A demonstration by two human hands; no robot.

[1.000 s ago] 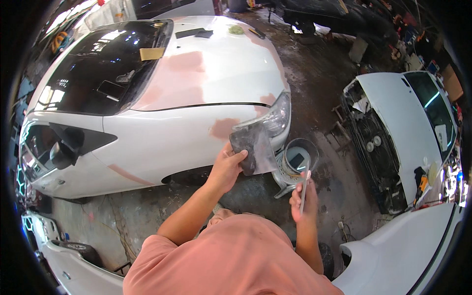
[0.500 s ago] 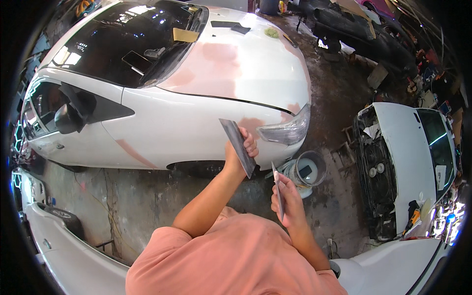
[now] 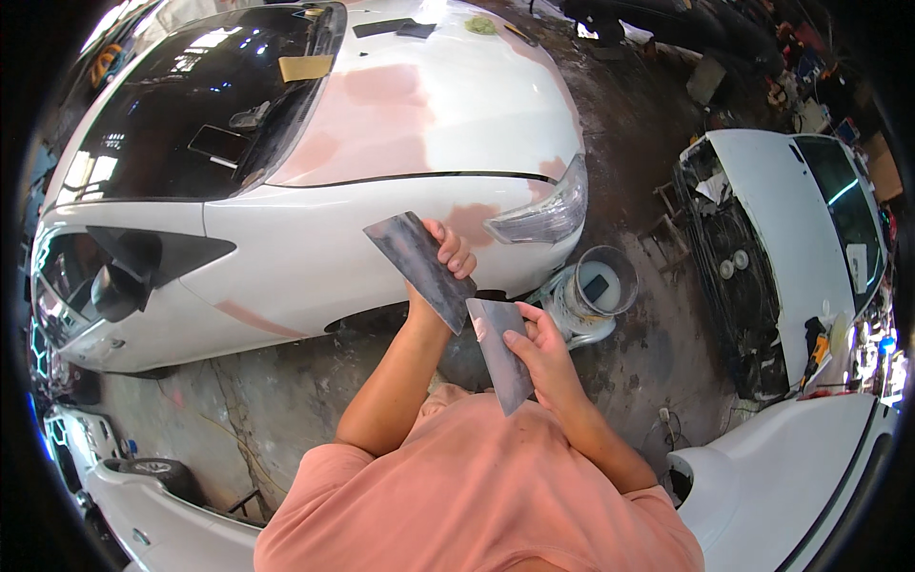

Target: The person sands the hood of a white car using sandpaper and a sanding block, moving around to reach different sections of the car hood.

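My left hand is closed on a dark grey, mottled flat plate, tilted with its broad face up. My right hand grips a lighter grey rectangular blade, its thumb across the face, where a small pinkish smear shows. The two pieces are close together above my pink shirt. Just beyond them stands a white car with dull pink patches on hood and fender. A bucket of cloudy water, with a dark rectangular object inside, is beside its front bumper, right of my hands.
On the hood lie dark pads, a green cloth and a yellowish sheet. A stripped white vehicle front sits at right with a cordless tool. White body panels edge the lower right; another car is lower left.
My right hand has turned its blade from edge-on to face up and moved inward toward the left. My left hand has moved left and tilted the dark plate, bringing its face upward.
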